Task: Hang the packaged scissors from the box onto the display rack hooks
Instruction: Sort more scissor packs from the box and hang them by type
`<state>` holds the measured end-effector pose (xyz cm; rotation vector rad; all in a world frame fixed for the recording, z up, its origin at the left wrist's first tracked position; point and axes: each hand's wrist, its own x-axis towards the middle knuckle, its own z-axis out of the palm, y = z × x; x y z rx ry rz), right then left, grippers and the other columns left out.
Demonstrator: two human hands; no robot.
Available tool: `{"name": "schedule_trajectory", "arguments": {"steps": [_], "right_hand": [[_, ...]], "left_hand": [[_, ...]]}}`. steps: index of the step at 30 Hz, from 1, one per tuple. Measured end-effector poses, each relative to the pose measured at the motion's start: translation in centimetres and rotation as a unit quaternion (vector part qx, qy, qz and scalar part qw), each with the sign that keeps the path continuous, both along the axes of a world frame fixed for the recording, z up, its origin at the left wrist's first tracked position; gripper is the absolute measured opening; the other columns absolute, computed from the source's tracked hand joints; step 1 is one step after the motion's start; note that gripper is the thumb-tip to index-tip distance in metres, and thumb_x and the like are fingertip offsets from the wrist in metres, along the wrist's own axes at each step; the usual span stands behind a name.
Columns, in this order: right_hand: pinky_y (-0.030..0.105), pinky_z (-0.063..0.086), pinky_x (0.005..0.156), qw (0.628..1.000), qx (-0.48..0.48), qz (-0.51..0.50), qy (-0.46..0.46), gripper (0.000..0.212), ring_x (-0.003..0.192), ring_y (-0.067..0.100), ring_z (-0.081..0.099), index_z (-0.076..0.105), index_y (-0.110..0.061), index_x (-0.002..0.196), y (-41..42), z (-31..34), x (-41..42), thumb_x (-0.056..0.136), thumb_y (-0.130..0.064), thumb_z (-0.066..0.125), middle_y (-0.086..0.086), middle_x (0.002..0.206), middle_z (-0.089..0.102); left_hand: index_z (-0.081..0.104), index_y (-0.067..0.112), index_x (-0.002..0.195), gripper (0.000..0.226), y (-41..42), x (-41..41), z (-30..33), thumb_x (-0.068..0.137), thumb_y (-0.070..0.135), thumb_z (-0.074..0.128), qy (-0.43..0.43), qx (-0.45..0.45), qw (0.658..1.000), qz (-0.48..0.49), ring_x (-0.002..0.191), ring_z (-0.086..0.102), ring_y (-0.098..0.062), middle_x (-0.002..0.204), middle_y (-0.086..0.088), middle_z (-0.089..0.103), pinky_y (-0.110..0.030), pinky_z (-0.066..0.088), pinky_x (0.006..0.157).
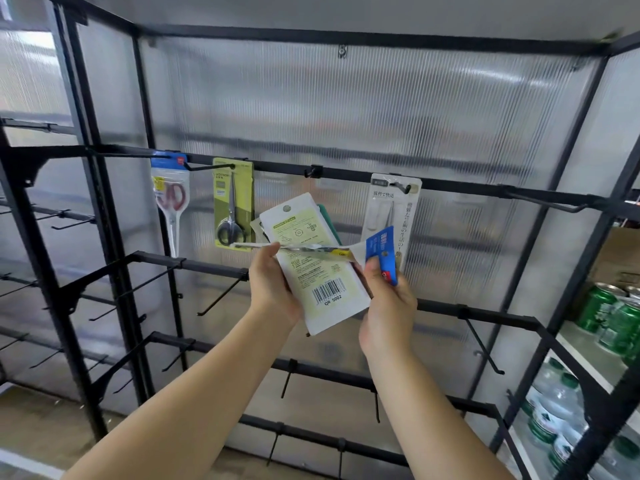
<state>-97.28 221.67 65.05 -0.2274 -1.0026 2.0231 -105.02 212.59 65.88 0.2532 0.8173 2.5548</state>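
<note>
My left hand (pixel 273 289) grips a stack of scissor packs in front of the rack; the nearest is a white and yellow card (pixel 318 271) with a barcode, back side facing me. My right hand (pixel 384 306) pinches the blue header of another pack (pixel 382 254), which lies edge-on across the stack. Three packs hang on the top rail (pixel 346 173): red-handled scissors (pixel 171 202) at the left, a green card with black-handled scissors (pixel 232 206) beside it, and a white card with Japanese text (pixel 393 209) to the right. A bare hook (pixel 311 172) sits between the green and white cards. No box is in view.
Lower rails carry several bare black hooks (pixel 221 296). A long bare hook (pixel 547 202) sticks out at the right of the top rail. Green cans (pixel 609 310) and water bottles (pixel 557 396) stand on shelves at the right. Ribbed translucent panels back the rack.
</note>
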Motion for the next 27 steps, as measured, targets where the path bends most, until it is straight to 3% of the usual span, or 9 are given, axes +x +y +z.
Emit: {"name": "schedule_trajectory", "arguments": {"steps": [5,8,10,15,18,20,22,24,27], "right_hand": [[0.029,0.057,0.055,0.998,-0.056,0.005,-0.015,0.014,0.063,0.012,0.069,0.068,-0.022,0.078,-0.7,-0.1,-0.8,0.087,-0.012,0.064,-0.007,0.068,0.072],[0.027,0.055,0.051,0.997,-0.079,0.016,-0.014,0.005,0.062,0.012,0.070,0.067,-0.016,0.083,-1.2,-0.4,-1.4,0.087,-0.014,0.064,-0.003,0.070,0.073],[0.028,0.056,0.053,0.996,-0.079,0.027,-0.019,0.004,0.067,0.014,0.071,0.067,-0.014,0.089,-1.4,-0.8,-1.7,0.087,-0.016,0.064,0.002,0.079,0.074],[0.033,0.058,0.065,0.995,-0.063,0.071,-0.011,0.027,0.087,0.025,0.071,0.062,-0.007,0.110,-2.9,-1.1,-2.6,0.087,-0.021,0.061,0.018,0.098,0.071],[0.034,0.056,0.077,0.995,-0.055,0.073,-0.039,0.015,0.092,0.025,0.069,0.062,-0.013,0.099,-3.9,-0.9,-3.8,0.088,-0.024,0.060,0.018,0.100,0.071],[0.034,0.051,0.086,0.995,-0.056,0.047,-0.070,0.011,0.095,0.025,0.067,0.061,-0.017,0.085,-4.5,-0.5,-4.9,0.088,-0.027,0.062,0.014,0.098,0.069],[0.034,0.048,0.085,0.996,-0.045,0.022,-0.080,0.019,0.078,0.024,0.067,0.058,-0.012,0.077,-5.0,0.2,-6.2,0.088,-0.027,0.064,0.013,0.087,0.067],[0.039,0.050,0.091,0.996,-0.048,0.022,-0.067,0.020,0.083,0.027,0.067,0.060,-0.004,0.086,-5.6,0.9,-7.6,0.090,-0.023,0.063,0.015,0.088,0.068],[0.042,0.053,0.087,0.996,-0.064,0.039,-0.038,0.008,0.088,0.019,0.067,0.062,-0.017,0.084,-6.6,1.6,-9.9,0.090,-0.022,0.062,0.000,0.083,0.071]], "left_hand": [[0.064,0.021,0.110,0.038,-0.7,0.2,-0.4,0.093,0.038,0.034,0.009,0.021,0.999,0.024,0.088,0.070,-0.025,0.105,-0.008,0.072,-0.039,0.051,0.082],[0.062,0.017,0.107,0.031,-1.3,0.1,-0.5,0.087,0.016,0.038,-0.001,-0.017,0.999,0.049,0.081,0.070,-0.026,0.097,-0.008,0.073,-0.037,0.052,0.071],[0.058,0.015,0.105,0.040,-1.8,0.0,-0.6,0.078,-0.002,0.034,-0.003,-0.055,0.997,0.056,0.078,0.067,-0.027,0.094,-0.009,0.071,-0.037,0.052,0.067],[0.053,0.007,0.117,0.044,-3.8,-2.0,-1.0,0.080,-0.016,0.051,0.039,-0.150,0.982,0.111,0.079,0.069,-0.028,0.104,-0.014,0.067,-0.038,0.055,0.061],[0.058,0.007,0.115,0.030,-5.9,-4.1,-1.8,0.088,-0.005,0.054,0.042,-0.175,0.976,0.125,0.077,0.070,-0.026,0.097,-0.011,0.071,-0.040,0.056,0.059],[0.062,0.010,0.102,0.021,-7.9,-5.5,-2.4,0.089,-0.004,0.054,0.035,-0.179,0.974,0.132,0.075,0.070,-0.026,0.087,-0.007,0.073,-0.039,0.056,0.055],[0.062,0.014,0.092,0.024,-10.3,-6.9,-2.7,0.087,-0.007,0.055,0.031,-0.189,0.967,0.165,0.067,0.070,-0.021,0.076,-0.002,0.073,-0.036,0.055,0.050],[0.057,0.017,0.092,0.030,-13.0,-8.3,-2.9,0.084,-0.012,0.057,0.027,-0.201,0.957,0.208,0.071,0.068,-0.019,0.083,0.000,0.071,-0.036,0.053,0.053],[0.053,0.019,0.094,0.038,-17.4,-10.7,-3.1,0.079,-0.016,0.059,0.034,-0.212,0.949,0.232,0.085,0.066,-0.022,0.096,-0.001,0.067,-0.038,0.052,0.063]]}}
